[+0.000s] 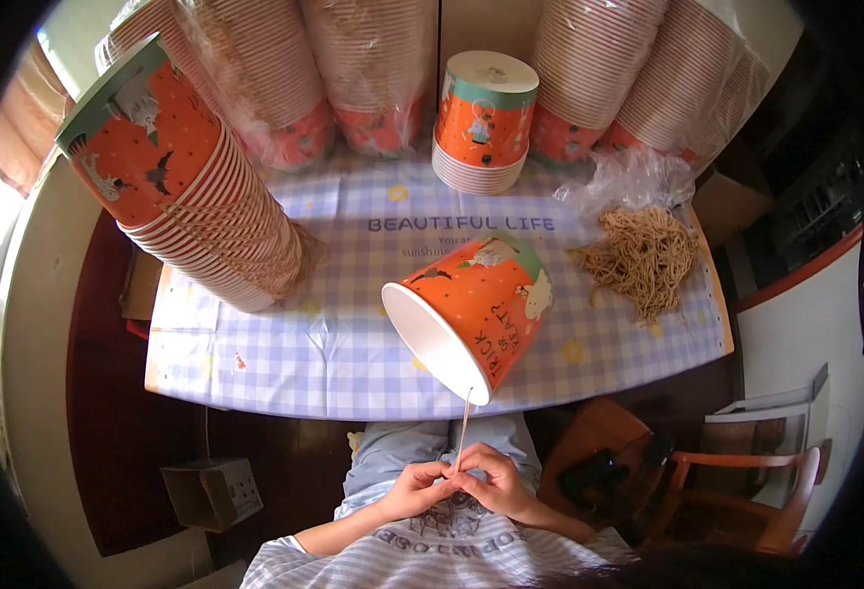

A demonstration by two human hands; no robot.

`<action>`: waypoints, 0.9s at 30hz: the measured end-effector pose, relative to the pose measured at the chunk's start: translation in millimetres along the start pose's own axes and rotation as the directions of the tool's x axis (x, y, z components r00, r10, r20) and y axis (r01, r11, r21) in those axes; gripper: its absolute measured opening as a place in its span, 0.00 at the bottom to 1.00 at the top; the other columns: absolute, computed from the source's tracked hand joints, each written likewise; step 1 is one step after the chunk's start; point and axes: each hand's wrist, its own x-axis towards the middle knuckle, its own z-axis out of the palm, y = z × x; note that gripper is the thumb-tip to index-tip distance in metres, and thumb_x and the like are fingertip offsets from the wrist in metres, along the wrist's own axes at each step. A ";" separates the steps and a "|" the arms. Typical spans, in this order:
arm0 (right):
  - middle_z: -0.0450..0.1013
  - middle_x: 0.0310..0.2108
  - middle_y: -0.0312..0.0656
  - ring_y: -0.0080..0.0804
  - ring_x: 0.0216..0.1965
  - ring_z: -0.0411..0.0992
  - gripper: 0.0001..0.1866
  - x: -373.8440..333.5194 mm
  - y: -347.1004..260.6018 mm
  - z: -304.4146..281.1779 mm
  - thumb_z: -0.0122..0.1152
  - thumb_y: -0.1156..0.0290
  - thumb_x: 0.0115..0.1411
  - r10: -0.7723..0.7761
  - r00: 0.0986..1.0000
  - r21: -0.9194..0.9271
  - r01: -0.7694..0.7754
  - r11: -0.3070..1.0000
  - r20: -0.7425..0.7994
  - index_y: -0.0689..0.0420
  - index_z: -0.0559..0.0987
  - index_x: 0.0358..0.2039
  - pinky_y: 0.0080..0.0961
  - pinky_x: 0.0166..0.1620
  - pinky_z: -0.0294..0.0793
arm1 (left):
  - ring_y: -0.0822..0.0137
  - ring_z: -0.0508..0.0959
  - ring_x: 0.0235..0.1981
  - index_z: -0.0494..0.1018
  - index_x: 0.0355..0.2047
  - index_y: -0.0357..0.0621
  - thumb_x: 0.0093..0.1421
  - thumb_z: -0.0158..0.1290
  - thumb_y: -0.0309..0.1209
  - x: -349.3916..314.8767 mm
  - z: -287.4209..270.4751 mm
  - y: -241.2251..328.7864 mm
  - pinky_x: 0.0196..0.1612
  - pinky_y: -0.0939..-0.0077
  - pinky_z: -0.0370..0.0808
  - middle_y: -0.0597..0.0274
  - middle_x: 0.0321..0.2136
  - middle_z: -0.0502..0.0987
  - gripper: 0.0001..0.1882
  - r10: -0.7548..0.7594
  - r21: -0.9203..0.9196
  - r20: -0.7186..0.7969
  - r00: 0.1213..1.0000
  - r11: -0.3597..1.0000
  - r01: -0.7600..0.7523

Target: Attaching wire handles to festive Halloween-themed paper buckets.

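Observation:
An orange paper bucket [481, 304] with a green base band and Halloween figures lies tilted on the table, its white open mouth facing me. From the lower edge of its rim a thin tan cord [466, 427] runs down to my hands. My left hand [420, 488] and my right hand [496, 483] meet in front of my shirt, fingertips pinched together around the cord's near end. Exactly how the fingers grip that end is partly hidden. Neither hand touches the bucket.
A checked tablecloth [353, 363] covers the table. A tall leaning bucket stack [206, 196] stands at left, with a short upside-down stack [486, 123] at the back. Plastic-wrapped stacks [255, 69] line the back. A heap of tan cords [648, 260] lies at right beside clear plastic [638, 182].

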 end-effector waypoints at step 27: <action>0.71 0.24 0.39 0.29 0.26 0.70 0.04 25.0 5.7 3.0 0.61 0.75 0.47 -0.072 0.974 -0.254 0.016 0.967 -0.214 0.61 0.75 0.22 0.21 0.29 0.68 | 0.79 0.70 0.30 0.71 0.30 0.34 0.57 0.49 0.27 9.4 0.9 -6.5 0.35 0.84 0.67 0.67 0.28 0.74 0.07 0.005 0.250 -0.028 1.000 0.968 0.002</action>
